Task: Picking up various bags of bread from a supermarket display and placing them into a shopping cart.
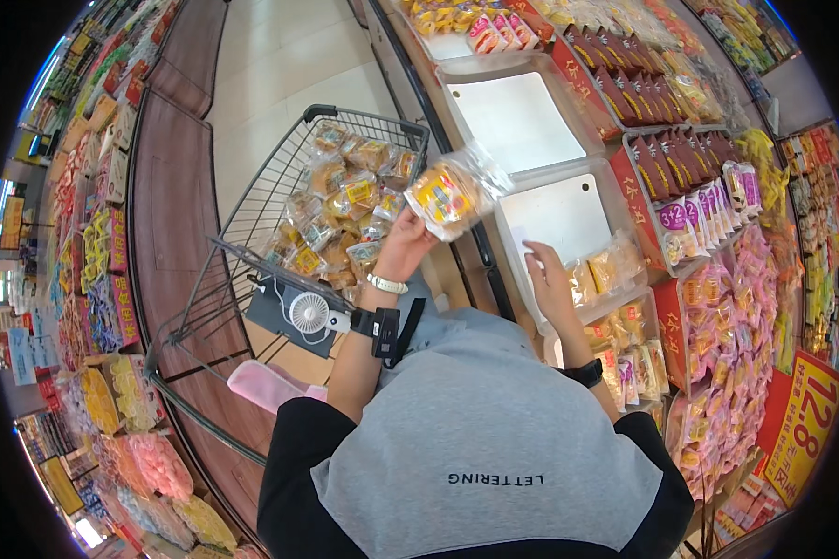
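Observation:
My left hand [407, 246] grips the edge of a plastic-wrapped pastry pack [447, 199] with a yellow and red label, held between the cart and the display bins. A wire shopping cart [252, 189] stands to the left, and many wrapped pastries [349, 195] are heaped in it. My right hand [551, 276] holds nothing, its fingers apart, above the near side of a clear plastic bin [556, 209] with a white bottom panel. Yellow wrapped cakes [605, 269] lie at that bin's near end, just right of my right hand.
Beyond the bin is another clear bin [517, 119] with a white panel. Brown snack packets [654, 164] and pink packets [734, 314] fill the shelves at right. A small white fan [310, 312] sits on the cart by my left forearm. Snack shelves line the far left.

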`<state>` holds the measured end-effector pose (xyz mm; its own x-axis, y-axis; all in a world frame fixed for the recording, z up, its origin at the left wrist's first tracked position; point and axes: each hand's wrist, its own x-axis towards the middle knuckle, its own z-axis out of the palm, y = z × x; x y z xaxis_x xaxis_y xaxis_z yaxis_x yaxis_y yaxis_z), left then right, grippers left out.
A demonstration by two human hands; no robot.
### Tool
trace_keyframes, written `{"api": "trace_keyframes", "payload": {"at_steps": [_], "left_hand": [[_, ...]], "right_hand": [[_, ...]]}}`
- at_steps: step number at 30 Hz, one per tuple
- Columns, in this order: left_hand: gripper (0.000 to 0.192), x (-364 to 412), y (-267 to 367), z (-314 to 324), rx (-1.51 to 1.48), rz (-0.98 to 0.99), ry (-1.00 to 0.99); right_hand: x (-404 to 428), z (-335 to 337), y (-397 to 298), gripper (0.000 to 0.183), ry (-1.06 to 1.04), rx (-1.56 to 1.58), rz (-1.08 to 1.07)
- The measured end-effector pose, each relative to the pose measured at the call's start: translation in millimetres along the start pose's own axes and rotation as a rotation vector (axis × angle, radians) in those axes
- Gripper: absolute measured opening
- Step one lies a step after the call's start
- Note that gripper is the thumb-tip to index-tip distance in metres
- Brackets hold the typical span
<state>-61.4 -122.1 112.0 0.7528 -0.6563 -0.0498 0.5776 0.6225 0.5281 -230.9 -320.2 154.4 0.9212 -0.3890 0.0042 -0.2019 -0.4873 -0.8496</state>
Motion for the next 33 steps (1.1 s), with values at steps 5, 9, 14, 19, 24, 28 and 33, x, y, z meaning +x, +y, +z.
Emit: {"api": "trace_keyframes", "payload": {"at_steps": [5, 9, 14, 19, 24, 28, 33], "left_hand": [[0.047, -48, 7, -2, 0.150, -0.164, -0.109], [0.042, -70, 13, -6, 0.250, -0.242, -0.118], [0.040, -82, 12, -12, 0.271, -0.309, -0.142], [0.042, -79, 1, -22, 0.223, -0.267, -0.158], [0.041, -54, 0, -15, 0.078, -0.230, -0.185], [0.037, -42, 11, -3, 0.095, -0.266, -0.235], [0.036, -42, 32, 28, 0.276, -0.378, -0.283]], "right_hand": [[-7, 19, -4, 0.037, 0.002, 0.412, -0.007], [-10, 24, -5, 0.032, -0.126, 0.424, 0.003], [-11, 25, -21, 0.030, -0.214, 0.244, 0.024], [-8, 31, -36, 0.029, -0.147, 0.159, 0.008], [-2, 37, -41, 0.028, -0.036, 0.092, 0.012], [-4, 39, -49, 0.028, 0.121, 0.175, 0.006], [-14, 40, -46, 0.028, 0.304, 0.196, 0.075]]}}
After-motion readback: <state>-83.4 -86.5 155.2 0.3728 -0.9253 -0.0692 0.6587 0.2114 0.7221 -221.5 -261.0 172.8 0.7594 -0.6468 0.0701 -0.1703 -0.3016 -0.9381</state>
